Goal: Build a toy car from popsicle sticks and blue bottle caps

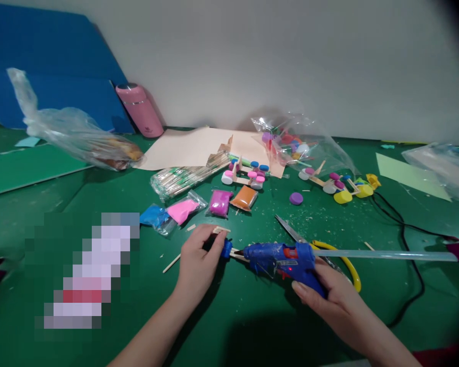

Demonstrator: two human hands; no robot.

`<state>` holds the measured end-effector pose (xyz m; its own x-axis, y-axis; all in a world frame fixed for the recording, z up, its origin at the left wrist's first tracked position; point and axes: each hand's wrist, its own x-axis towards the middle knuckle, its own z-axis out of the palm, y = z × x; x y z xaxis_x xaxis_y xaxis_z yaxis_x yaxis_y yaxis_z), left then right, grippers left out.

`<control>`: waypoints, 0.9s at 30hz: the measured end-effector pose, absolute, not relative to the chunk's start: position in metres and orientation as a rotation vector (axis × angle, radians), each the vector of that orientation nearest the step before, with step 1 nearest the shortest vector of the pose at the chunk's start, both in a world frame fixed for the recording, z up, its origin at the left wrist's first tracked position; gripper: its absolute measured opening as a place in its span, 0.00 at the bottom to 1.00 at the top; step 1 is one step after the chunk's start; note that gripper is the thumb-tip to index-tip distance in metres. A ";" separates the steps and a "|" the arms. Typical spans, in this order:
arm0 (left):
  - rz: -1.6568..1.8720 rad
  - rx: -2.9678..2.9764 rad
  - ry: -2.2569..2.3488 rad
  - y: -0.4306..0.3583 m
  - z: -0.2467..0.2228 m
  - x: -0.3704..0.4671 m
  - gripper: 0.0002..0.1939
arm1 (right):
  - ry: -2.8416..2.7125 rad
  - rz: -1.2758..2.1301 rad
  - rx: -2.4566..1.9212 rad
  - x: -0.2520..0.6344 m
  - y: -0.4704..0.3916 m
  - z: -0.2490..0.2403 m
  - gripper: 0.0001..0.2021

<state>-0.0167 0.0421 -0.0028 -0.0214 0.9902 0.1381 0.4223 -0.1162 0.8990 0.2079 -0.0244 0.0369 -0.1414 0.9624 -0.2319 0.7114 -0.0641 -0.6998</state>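
My right hand (332,290) grips a blue hot glue gun (279,257), with a long clear glue stick (382,255) jutting from its back. The gun's nozzle points left, close to wooden sticks at my left hand (201,260). Between thumb and fingers, that hand pinches a small wooden-stick piece (221,230) with a blue part (226,248) beside the thumb; my fingers hide much of it. Yellow-handled scissors (344,260) lie partly behind the gun and my right hand. A loose wooden stick (171,263) rests just left of my left hand.
Small stick-and-cap models (245,176) stand beyond my hands, near packets of coloured clay (219,203) and bagged sticks (187,176). A purple cap (296,198) lies nearby. At right runs a black cord (405,229). A pink bottle (139,109) leans against the back wall.
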 end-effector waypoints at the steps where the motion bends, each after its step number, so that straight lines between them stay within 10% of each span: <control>1: 1.104 1.619 1.489 0.043 -0.002 -0.016 0.06 | -1.865 1.044 -1.791 0.208 -0.024 0.037 0.20; 27: 1.116 1.710 1.370 0.054 -0.015 -0.014 0.06 | -1.876 1.183 -1.900 0.202 -0.023 0.050 0.18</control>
<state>-0.0141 0.0537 -0.0153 0.0828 0.9744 0.2090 0.4015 -0.2246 0.8879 0.2015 -0.0227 0.0501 -0.1393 0.9145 -0.3799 0.7371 -0.1604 -0.6565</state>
